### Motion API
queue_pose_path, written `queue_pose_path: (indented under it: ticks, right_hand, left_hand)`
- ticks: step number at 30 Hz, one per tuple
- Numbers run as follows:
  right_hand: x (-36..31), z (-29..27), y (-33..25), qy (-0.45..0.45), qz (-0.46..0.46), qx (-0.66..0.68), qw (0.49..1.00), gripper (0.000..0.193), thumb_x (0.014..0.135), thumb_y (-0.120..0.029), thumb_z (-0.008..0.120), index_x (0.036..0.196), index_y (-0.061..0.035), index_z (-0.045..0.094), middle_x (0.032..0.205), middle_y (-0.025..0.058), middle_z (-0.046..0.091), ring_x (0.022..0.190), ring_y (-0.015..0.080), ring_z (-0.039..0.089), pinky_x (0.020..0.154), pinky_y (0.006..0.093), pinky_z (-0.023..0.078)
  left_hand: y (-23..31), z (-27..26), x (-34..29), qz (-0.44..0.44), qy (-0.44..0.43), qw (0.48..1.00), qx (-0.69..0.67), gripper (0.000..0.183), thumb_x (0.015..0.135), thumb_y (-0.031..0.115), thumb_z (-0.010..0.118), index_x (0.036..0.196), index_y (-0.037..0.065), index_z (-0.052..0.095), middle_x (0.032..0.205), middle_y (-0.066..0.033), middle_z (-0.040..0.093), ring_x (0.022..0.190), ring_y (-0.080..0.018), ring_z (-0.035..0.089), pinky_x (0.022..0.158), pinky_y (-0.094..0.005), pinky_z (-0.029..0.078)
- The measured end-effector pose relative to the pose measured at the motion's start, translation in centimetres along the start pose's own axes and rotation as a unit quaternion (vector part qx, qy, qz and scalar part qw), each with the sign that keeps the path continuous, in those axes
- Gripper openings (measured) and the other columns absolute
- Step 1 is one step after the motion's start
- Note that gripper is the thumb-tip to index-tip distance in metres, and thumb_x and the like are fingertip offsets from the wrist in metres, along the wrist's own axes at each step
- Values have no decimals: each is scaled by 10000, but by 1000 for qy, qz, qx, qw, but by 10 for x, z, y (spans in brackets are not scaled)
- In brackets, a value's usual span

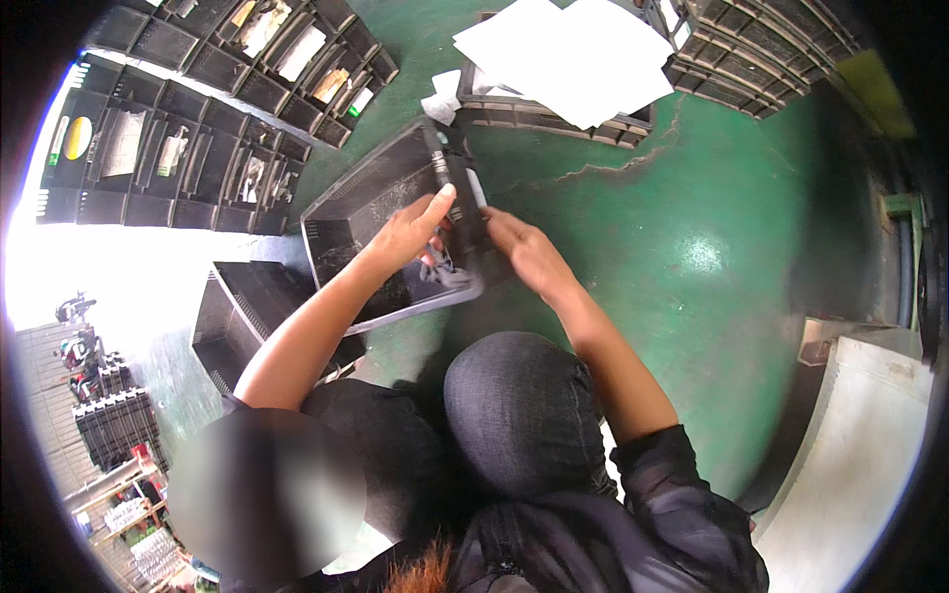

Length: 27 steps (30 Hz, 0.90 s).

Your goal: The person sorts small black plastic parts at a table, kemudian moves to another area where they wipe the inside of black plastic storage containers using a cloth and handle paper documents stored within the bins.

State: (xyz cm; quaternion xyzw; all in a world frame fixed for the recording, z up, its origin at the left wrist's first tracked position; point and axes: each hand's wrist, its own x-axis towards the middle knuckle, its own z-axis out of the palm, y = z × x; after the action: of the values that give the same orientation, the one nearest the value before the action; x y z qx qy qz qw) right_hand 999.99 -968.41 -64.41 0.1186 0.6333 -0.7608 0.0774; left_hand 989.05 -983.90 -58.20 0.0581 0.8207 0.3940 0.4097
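Note:
A black plastic crate [341, 222] lies in front of me with its open top toward me. My left hand [403, 237] is closed on its right wall, the thumb over the rim and the other fingers inside, partly hidden. Below those fingers, a crumpled grey cloth [445, 272] rests in the crate's near right corner. My right hand [531, 255] is at the outer face of that wall, fingers together and bent, tips against it. Whether they pinch anything is hidden. Just above these fingertips a narrow white strip [475, 186] shows on the wall.
Another black crate [222, 321] stands to the left. Stacked crates with paper labels [168, 153] line the far left. Large white sheets [568, 59] cover a crate ahead. More stacked crates [761, 44] stand far right. A pale panel [850, 445] is at my right on the green floor.

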Motion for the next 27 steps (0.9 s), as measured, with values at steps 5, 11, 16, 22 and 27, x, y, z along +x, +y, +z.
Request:
queue_pose_path:
  ticks: [5, 11, 16, 22, 27]
  right_hand:
    - [8, 7, -37, -82, -111, -63, 988, 219, 870, -140, 539, 1041, -30, 620, 1006, 146, 640, 926, 236, 623, 806, 310, 466]
    - [36, 24, -37, 72, -245, -201, 946, 205, 734, -131, 666, 937, -104, 665, 824, 73, 574, 742, 236, 594, 656, 341, 473]
    - [40, 39, -37, 107, -281, -217, 929, 166, 711, -149, 690, 861, -88, 653, 805, 60, 551, 726, 222, 576, 646, 339, 462]
    - [46, 42, -39, 133, -359, -277, 881, 142, 708, -110, 682, 760, -46, 567, 772, 64, 514, 721, 226, 543, 622, 344, 442]
    - [0, 26, -54, 131, -396, -265, 869, 162, 703, -64, 667, 780, -53, 525, 770, 69, 491, 739, 260, 523, 612, 367, 431]
  left_hand:
    - [-12, -35, -43, 52, 28, 998, 39, 392, 866, 324, 539, 1126, 31, 549, 860, -37, 606, 767, -88, 543, 639, -255, 436]
    - [-13, -29, -90, 32, 149, 976, -154, 508, 911, 363, 495, 1291, 32, 435, 1148, -72, 553, 1059, -141, 493, 917, -252, 371]
    - [-5, -21, -94, 70, 201, 971, -111, 516, 934, 359, 446, 1267, -36, 432, 1194, -118, 536, 1116, -155, 464, 961, -268, 335]
    - [-6, -22, -90, 92, 194, 976, -25, 530, 937, 377, 424, 1226, -67, 448, 1142, -119, 559, 1071, -152, 480, 931, -257, 342]
    - [-6, -33, -81, 65, 200, 976, -58, 731, 878, 478, 466, 1319, -88, 329, 1324, -216, 417, 1244, -246, 383, 1040, -302, 254]
